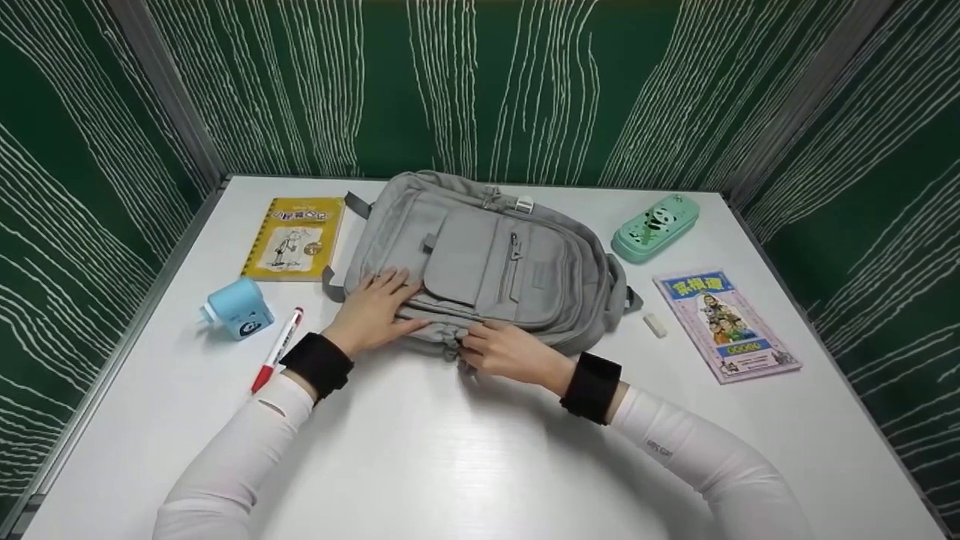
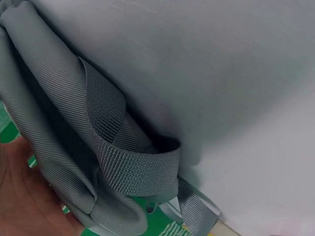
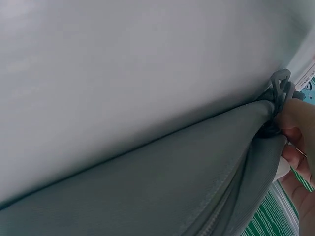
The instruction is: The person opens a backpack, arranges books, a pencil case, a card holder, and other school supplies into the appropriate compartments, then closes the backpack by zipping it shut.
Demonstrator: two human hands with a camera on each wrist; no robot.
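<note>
A grey backpack (image 1: pixel 461 251) lies on its back on the white table, front pocket and flap facing up. My left hand (image 1: pixel 375 311) rests on its near left side with the fingers spread over the fabric. At the near edge, my right hand (image 1: pixel 514 352) pinches a zipper pull with curled fingers. Grey loop-shaped zipper pulls (image 3: pixel 280 83) stick out beside those fingers in the right wrist view, and part of the zipper track (image 3: pixel 216 214) shows below. A folded webbing strap (image 2: pixel 140 169) hangs along the bag's side in the left wrist view.
Left of the bag are a yellow spiral notebook (image 1: pixel 294 240), a light blue panda bottle (image 1: pixel 240 309) and a red-and-white marker (image 1: pixel 279 349). To the right lie a green panda pencil case (image 1: pixel 656 229), an eraser (image 1: pixel 655 325) and a pink comic book (image 1: pixel 726 326). Green walls enclose the table.
</note>
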